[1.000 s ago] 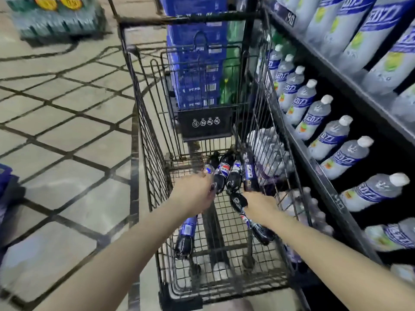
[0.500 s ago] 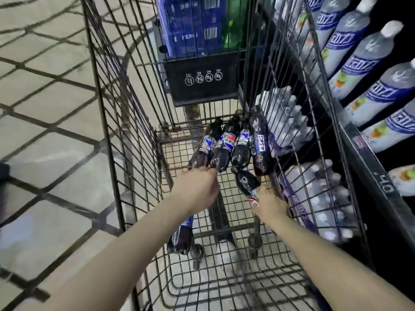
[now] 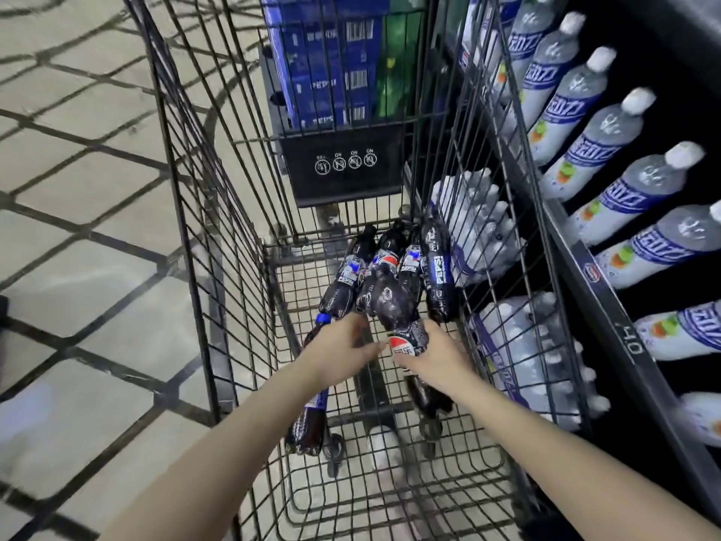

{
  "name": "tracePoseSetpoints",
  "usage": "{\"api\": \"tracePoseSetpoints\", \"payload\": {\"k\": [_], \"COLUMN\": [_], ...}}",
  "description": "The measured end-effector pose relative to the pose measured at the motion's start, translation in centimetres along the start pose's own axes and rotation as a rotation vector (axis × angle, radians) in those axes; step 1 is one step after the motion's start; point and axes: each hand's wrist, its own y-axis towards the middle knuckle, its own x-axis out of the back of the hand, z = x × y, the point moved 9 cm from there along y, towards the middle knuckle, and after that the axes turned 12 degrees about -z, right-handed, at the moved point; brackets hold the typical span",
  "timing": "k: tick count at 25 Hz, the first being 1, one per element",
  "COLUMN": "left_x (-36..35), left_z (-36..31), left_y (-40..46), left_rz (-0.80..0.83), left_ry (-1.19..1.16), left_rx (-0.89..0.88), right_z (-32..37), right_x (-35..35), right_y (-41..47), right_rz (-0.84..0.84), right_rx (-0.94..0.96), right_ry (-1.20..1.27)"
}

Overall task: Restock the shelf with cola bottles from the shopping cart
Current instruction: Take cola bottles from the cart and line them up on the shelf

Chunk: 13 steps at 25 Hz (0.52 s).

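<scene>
Though gripped, cola bottle (image 3: 394, 306) beyond fingers (image 3: 423, 337)

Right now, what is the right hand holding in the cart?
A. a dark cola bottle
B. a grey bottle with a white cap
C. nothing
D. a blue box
A: the right hand grips a dark cola bottle down inside the shopping cart.

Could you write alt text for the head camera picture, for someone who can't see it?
Two bare arms reach down into a black wire shopping cart; the right hand grips a dark cola bottle, and the left hand, fingers extended, reaches toward it. More cola bottles lie at the cart's far end. A shelf of grey-labelled, white-capped bottles runs along the right.
</scene>
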Motion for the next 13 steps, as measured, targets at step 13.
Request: {"api": "tracePoseSetpoints", "payload": {"k": [13], "left_x": [4.4], "left_z": [-2.0], "left_y": [0.5], "left_rz": [0.094], "left_ry": [-0.972], "left_rx": [0.236], "right_z": [12.8], "right_x": [4.9], "right_y": [-2.6], "right_rz": [0.226], "right_rx": [0.157], "right_ry": [0.355]}}
